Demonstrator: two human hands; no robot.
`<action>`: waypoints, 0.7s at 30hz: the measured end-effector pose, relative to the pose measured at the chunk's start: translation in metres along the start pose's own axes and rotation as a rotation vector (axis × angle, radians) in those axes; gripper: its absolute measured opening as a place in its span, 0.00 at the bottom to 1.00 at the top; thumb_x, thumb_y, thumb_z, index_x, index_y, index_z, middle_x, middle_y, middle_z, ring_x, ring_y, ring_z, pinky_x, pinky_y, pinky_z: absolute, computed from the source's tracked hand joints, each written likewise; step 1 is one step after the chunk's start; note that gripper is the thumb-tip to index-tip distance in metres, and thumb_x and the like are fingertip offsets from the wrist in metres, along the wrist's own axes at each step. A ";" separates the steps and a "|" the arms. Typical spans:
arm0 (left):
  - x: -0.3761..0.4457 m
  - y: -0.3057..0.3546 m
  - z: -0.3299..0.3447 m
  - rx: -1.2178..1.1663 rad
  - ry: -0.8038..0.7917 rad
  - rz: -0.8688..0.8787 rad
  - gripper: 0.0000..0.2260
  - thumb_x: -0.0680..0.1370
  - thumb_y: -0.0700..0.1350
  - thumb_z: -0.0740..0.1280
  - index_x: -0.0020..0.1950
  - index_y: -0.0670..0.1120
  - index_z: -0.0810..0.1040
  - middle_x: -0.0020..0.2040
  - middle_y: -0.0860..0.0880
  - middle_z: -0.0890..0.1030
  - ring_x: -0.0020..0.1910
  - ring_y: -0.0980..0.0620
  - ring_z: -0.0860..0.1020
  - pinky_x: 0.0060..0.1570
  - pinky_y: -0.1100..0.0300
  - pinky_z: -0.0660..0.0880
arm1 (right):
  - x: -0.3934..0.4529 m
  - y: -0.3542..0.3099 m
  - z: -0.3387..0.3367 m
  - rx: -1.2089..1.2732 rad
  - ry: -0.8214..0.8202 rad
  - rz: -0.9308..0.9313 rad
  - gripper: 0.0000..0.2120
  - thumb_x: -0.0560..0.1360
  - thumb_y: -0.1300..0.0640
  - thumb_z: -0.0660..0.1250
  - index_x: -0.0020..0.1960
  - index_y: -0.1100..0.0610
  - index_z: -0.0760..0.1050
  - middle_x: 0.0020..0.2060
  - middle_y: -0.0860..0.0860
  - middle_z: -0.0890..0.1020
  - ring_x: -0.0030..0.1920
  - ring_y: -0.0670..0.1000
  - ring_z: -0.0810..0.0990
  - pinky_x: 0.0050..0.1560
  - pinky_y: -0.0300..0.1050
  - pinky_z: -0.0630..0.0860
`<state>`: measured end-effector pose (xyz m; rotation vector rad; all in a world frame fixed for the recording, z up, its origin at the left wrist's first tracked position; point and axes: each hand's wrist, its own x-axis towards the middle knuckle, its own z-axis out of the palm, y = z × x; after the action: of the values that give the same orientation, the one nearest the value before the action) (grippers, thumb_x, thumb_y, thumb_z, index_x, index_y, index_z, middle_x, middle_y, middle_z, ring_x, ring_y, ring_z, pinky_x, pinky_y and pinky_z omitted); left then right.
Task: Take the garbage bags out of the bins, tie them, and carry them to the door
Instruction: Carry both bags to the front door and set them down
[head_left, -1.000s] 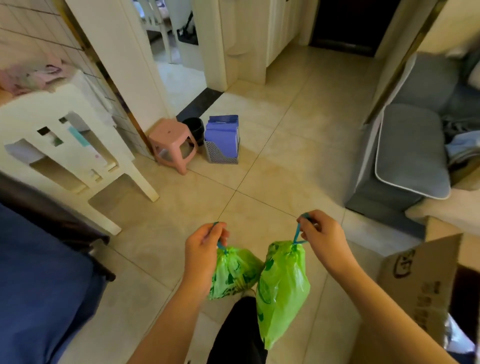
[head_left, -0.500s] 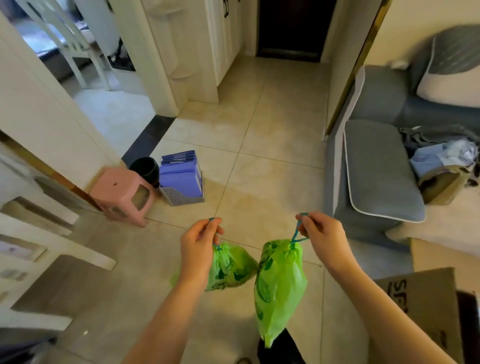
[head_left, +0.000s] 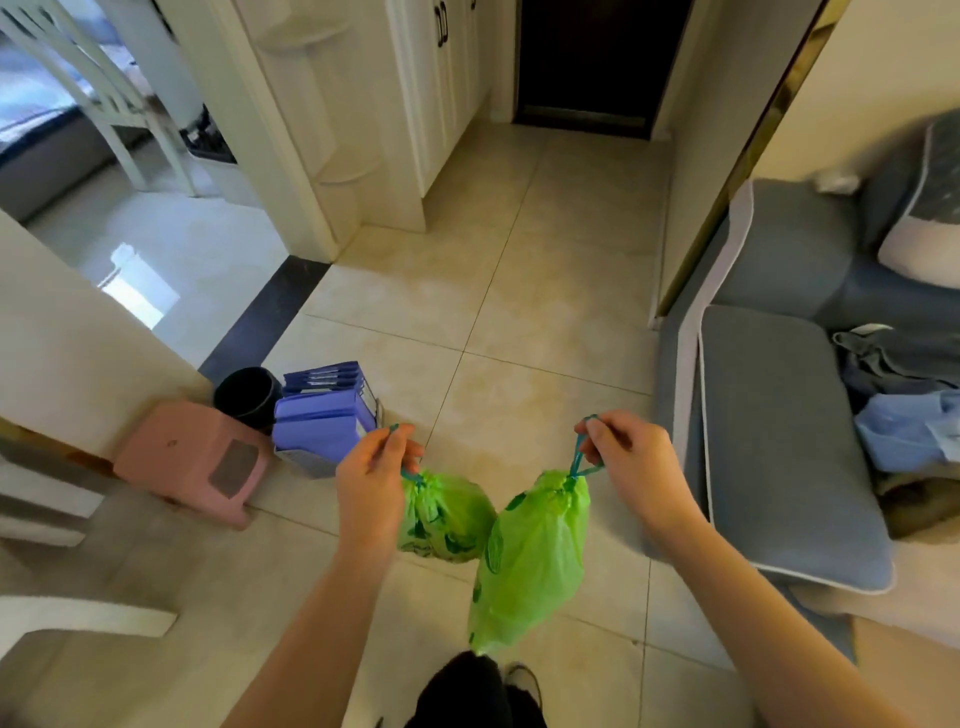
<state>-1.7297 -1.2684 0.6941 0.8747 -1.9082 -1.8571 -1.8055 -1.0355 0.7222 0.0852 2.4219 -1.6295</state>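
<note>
My left hand (head_left: 371, 478) grips the blue drawstring of a small green garbage bag (head_left: 447, 519), which hangs just right of the hand. My right hand (head_left: 631, 460) pinches the blue drawstring loop of a longer green garbage bag (head_left: 530, 561) that hangs below it, its top cinched. The two bags touch in the middle, above the tiled floor. A dark door (head_left: 597, 62) stands at the far end of the hallway, straight ahead.
A pink stool (head_left: 192, 462), a small black bin (head_left: 248, 397) and a basket of purple packs (head_left: 322, 415) sit at the left by the wall. A grey sofa (head_left: 779, 431) with clothes lines the right. White cabinets (head_left: 431, 93) flank the hallway's left side.
The view has advanced down the room toward the hallway and door; the stool and basket are nearer and lower left. Both hands keep holding the bags by their drawstrings.
</note>
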 end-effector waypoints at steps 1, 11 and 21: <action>0.017 0.005 0.011 0.001 -0.002 0.001 0.09 0.80 0.40 0.63 0.44 0.43 0.81 0.32 0.50 0.80 0.34 0.50 0.77 0.44 0.48 0.77 | 0.021 -0.003 -0.002 0.001 0.004 -0.004 0.11 0.78 0.60 0.60 0.45 0.59 0.81 0.35 0.52 0.81 0.36 0.46 0.79 0.42 0.40 0.77; 0.200 0.047 0.126 0.058 -0.134 -0.068 0.08 0.80 0.39 0.63 0.47 0.43 0.83 0.36 0.50 0.83 0.32 0.54 0.76 0.37 0.59 0.78 | 0.234 -0.041 -0.004 0.074 0.132 0.062 0.10 0.78 0.60 0.61 0.42 0.61 0.80 0.33 0.51 0.79 0.36 0.49 0.77 0.41 0.39 0.75; 0.378 0.107 0.239 0.105 -0.259 -0.074 0.09 0.80 0.39 0.62 0.47 0.45 0.82 0.38 0.48 0.83 0.31 0.57 0.76 0.36 0.62 0.76 | 0.439 -0.106 -0.016 0.036 0.268 0.052 0.10 0.78 0.59 0.61 0.42 0.59 0.80 0.32 0.50 0.79 0.34 0.44 0.77 0.31 0.24 0.70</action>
<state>-2.1860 -1.3275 0.7112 0.7772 -2.1716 -2.0138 -2.2530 -1.0940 0.7299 0.3933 2.5560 -1.7371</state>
